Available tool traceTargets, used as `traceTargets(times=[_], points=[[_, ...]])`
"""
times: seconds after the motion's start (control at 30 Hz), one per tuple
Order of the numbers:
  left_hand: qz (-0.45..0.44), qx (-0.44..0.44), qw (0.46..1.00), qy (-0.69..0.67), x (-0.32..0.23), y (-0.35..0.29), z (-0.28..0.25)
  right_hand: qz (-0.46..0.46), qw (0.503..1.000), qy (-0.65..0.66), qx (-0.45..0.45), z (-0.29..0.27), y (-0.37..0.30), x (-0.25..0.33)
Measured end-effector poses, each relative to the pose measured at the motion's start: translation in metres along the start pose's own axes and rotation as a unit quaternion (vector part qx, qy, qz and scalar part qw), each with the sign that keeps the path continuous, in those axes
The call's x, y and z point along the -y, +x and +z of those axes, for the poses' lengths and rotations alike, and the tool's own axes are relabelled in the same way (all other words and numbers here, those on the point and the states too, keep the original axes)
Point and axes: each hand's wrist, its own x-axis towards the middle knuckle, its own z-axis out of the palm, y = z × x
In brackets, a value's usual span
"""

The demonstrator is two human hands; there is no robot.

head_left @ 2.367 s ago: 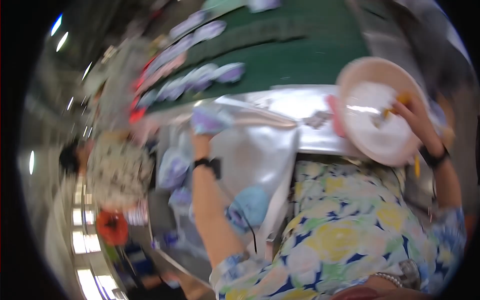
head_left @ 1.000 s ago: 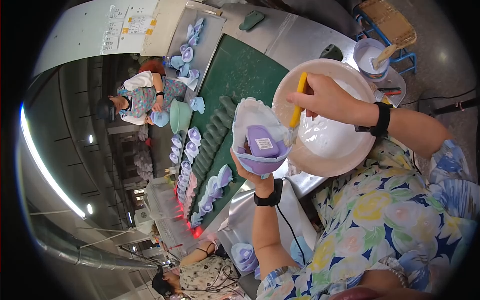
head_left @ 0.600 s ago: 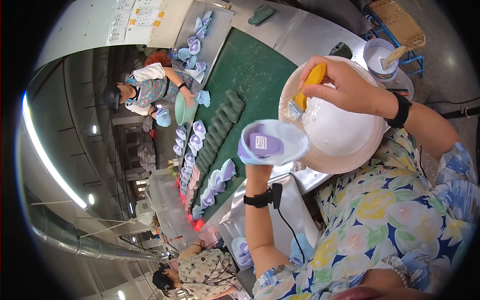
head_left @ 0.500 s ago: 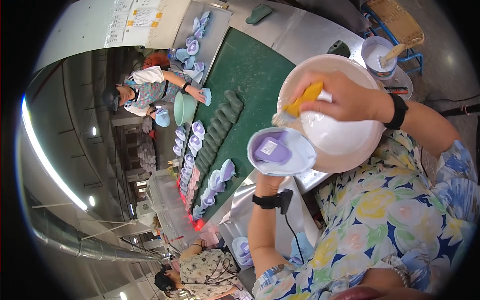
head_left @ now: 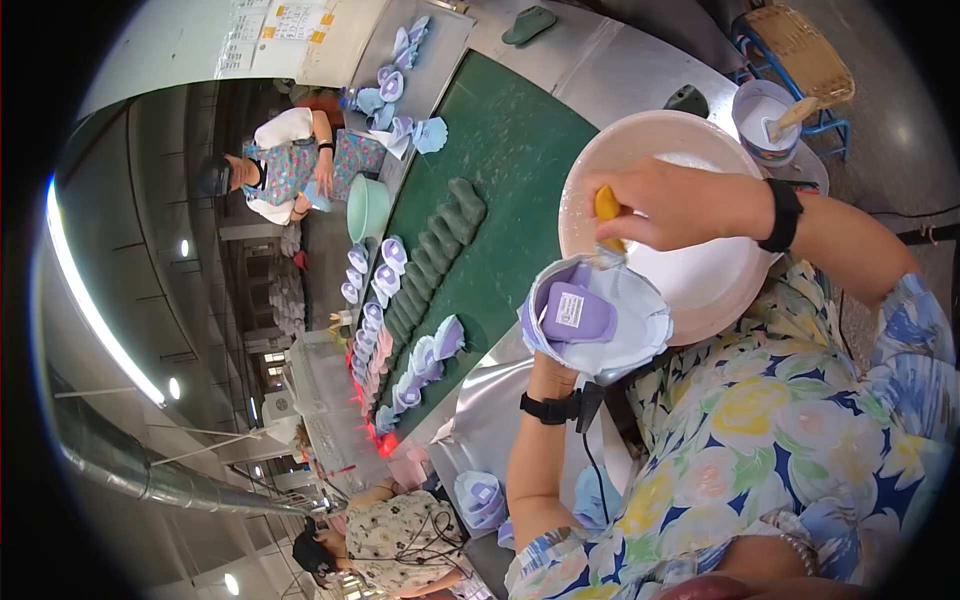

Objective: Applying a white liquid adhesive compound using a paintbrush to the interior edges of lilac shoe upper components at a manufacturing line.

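Observation:
In my left hand [head_left: 553, 373], mostly hidden beneath it, rests a light-blue and lilac shoe upper [head_left: 622, 318], its inside facing up with a small white label showing. My right hand [head_left: 690, 205] is closed around a brush with a yellow handle [head_left: 606, 208]. The brush's pale bristles are at the upper's edge, at the side nearest the basin. Under my right hand stands a wide pale-pink basin [head_left: 583, 165] with white liquid in it. The upper overlaps the basin's near-left rim.
A green conveyor belt [head_left: 510, 130] carries a row of dark grey-green shoe lasts [head_left: 430, 250] and several lilac uppers [head_left: 420, 360]. Far right stands a white bucket [head_left: 745, 100] with a brush. A co-worker [head_left: 290, 165] is across the belt by a mint-green basin [head_left: 368, 208]; another person [head_left: 405, 545] works lower left.
My left hand has moved the upper slightly right and turned it. The brush has turned upright and come down to the upper's edge. The co-worker's arm has drawn back from the belt.

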Motion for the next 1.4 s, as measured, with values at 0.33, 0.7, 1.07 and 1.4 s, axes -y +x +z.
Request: traceTargets(times=[0.33,0.7,1.07,1.4], points=[[0.042,-0.097,0.994,-0.024,0.0,-0.005,-0.02,-0.216,0.973,-0.081,-0.031,0.012,0.002,0.015],[0.095,0.035,0.995,-0.013,-0.01,-0.003,-0.008,-0.156,0.979,-0.094,-0.087,0.023,0.026,0.017],[0.258,-0.319,0.912,0.028,-0.022,-0.015,-0.224,0.182,0.978,0.054,-0.089,0.01,-0.012,0.008],[0.25,-0.712,0.56,0.343,-0.053,-0.029,-0.372,0.255,0.964,-0.042,-0.058,-0.019,-0.061,-0.012]])
